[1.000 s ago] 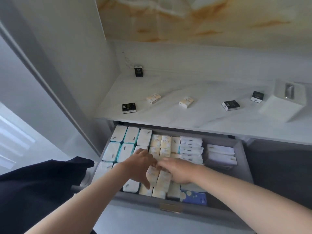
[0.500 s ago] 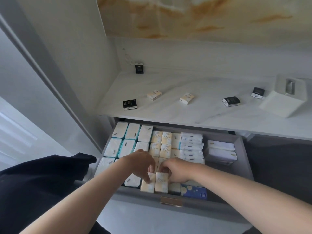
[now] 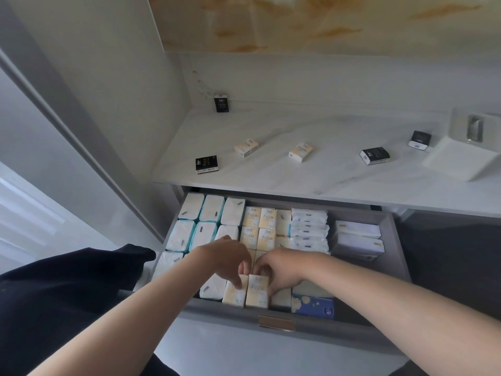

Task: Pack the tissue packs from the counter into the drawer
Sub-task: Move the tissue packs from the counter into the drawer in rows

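Note:
The grey drawer (image 3: 398,240) stands pulled out under the counter, filled with rows of white, cream and blue tissue packs. My left hand (image 3: 222,257) pinches a cream pack (image 3: 234,294) at the drawer's front row. Beside it my right hand (image 3: 282,270) pinches another cream pack (image 3: 257,291); the two packs stand side by side. On the white counter (image 3: 325,180) lie two cream packs (image 3: 246,147) (image 3: 301,152) and several black packs, one (image 3: 206,164) near the left front edge, one (image 3: 221,103) upright in the back corner.
A white tissue box holder (image 3: 466,153) stands at the counter's right. A white cabinet wall (image 3: 108,77) closes the left side. A dark cloth (image 3: 67,289) lies low on the left. The drawer's right part holds white flat packs (image 3: 357,237).
Both hands have drawn back from the drawer's middle to its front row, bringing the two cream packs upright there. The counter packs have not moved.

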Demonstrator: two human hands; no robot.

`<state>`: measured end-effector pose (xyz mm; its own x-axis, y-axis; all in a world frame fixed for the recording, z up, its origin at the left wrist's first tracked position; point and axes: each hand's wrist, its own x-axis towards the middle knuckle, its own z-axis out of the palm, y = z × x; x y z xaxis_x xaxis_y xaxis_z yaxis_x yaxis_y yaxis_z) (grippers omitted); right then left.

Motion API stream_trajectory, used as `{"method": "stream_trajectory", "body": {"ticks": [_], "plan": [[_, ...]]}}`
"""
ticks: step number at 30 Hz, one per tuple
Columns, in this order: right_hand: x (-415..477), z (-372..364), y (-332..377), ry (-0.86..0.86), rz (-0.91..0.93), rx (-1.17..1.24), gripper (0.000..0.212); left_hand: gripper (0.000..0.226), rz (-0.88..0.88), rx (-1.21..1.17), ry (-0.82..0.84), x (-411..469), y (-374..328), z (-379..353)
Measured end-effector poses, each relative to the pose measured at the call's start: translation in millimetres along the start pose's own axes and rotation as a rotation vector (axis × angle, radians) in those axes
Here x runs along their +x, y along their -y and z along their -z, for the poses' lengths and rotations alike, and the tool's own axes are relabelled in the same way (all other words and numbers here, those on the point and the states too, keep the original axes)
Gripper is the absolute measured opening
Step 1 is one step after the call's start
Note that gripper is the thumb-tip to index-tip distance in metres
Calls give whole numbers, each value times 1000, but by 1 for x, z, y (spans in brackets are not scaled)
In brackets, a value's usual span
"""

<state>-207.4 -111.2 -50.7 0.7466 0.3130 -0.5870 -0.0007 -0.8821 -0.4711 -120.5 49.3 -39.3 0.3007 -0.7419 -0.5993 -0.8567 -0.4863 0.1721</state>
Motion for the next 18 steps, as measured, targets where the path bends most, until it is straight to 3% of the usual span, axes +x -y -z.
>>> {"method": "stream_trajectory", "body": {"ticks": [3, 9, 13, 18], "plan": [[-2, 24, 0, -58, -20, 47, 46, 32, 30, -176, -72, 3, 5, 17], [2, 105, -27, -515, -91, 118, 22, 20, 173, -375, -515, 42, 31, 79], [12, 151, -66, -724, -150, -14, 27, 25, 216, -382, -676, 79, 45, 118], [33, 176, -110, -772, -270, -162, 49, 51, 390, -263, -733, 113, 67, 144]]}}
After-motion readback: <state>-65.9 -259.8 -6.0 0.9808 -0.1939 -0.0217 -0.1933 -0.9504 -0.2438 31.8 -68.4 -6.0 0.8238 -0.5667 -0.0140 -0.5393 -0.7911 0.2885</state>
